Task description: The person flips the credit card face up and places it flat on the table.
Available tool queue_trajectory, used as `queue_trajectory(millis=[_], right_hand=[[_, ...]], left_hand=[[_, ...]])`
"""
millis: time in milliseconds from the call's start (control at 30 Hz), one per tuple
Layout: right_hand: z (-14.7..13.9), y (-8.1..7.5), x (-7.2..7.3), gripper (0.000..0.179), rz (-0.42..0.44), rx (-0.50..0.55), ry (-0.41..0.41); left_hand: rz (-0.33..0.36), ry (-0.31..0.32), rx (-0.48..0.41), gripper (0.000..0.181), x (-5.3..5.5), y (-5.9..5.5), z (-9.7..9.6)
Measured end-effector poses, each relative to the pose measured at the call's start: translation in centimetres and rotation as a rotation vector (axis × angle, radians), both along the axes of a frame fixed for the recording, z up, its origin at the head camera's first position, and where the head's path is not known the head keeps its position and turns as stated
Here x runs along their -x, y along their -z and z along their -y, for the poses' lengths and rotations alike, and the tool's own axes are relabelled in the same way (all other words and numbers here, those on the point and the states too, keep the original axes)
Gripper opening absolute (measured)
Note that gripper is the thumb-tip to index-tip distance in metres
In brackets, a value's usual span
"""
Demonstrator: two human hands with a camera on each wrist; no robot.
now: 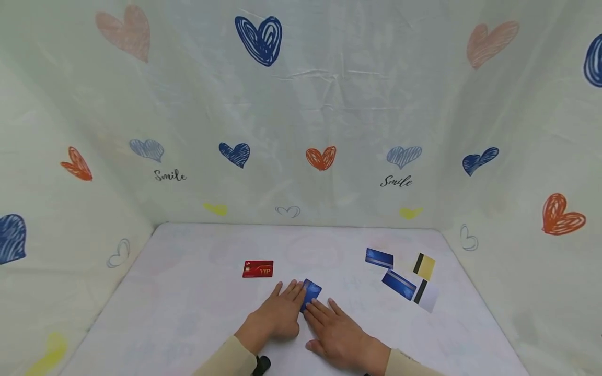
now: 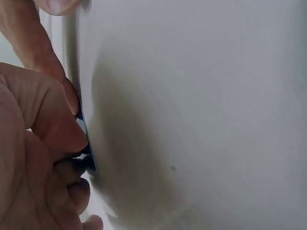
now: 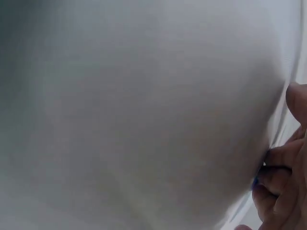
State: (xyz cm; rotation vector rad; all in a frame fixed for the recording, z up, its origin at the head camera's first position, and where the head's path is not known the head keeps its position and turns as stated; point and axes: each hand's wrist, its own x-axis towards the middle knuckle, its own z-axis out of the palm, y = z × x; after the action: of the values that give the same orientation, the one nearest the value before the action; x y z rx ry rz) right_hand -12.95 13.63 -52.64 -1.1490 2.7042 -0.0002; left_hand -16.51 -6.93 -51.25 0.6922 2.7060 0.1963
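A blue card [image 1: 312, 293] lies tilted on the table between my two hands, its left and lower parts covered by fingers. My left hand [image 1: 280, 313] reaches over its left edge with fingertips extended on the card. From the lower right, my right hand [image 1: 336, 329] touches the card's bottom edge with straight fingertips. In the left wrist view a thin dark strip of the card [image 2: 91, 160] shows beside the fingers. The right wrist view has my fingers [image 3: 280, 158] low against the white surface, a bit of blue at their tips.
A red VIP card [image 1: 257, 269] lies on the white table [image 1: 197, 292] behind my left hand. To the right are two blue cards [image 1: 398, 284], a yellow card [image 1: 425, 267] and a white card [image 1: 427, 296] with a black stripe. A heart-printed curtain [image 1: 357, 104] surrounds the table's back and sides.
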Motion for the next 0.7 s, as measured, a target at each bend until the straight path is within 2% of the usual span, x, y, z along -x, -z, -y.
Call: queue_trajectory(millis=[167, 267, 367, 467, 567, 700], right_hand=[[-0.1, -1.0, 0.9, 0.067, -0.020, 0.023, 0.019], [-0.5, -1.5, 2.2, 0.063, -0.064, 0.043, 0.058], [-0.8, -1.4, 3.5, 0.060, -0.092, 0.054, 0.079], [-0.8, -1.0, 4.6, 0.058, -0.076, 0.076, 0.082], [-0.6, -0.6, 5.0, 0.057, -0.042, 0.085, 0.080], [-0.6, -0.3, 4.9, 0.057, -0.027, 0.065, 0.094]], left_hand=[[-0.011, -0.008, -0.025, 0.078, -0.7, 0.2, 0.4], [-0.012, -0.004, -0.034, 0.075, -1.7, 0.1, 0.3], [-0.012, 0.035, -0.021, 0.073, -2.8, 0.1, -0.1], [-0.008, 0.065, -0.016, 0.072, -3.7, 0.2, -0.7], [0.000, 0.059, -0.011, 0.072, -4.0, 0.4, -0.9], [0.016, 0.037, -0.001, 0.071, -4.1, 0.5, -0.5]])
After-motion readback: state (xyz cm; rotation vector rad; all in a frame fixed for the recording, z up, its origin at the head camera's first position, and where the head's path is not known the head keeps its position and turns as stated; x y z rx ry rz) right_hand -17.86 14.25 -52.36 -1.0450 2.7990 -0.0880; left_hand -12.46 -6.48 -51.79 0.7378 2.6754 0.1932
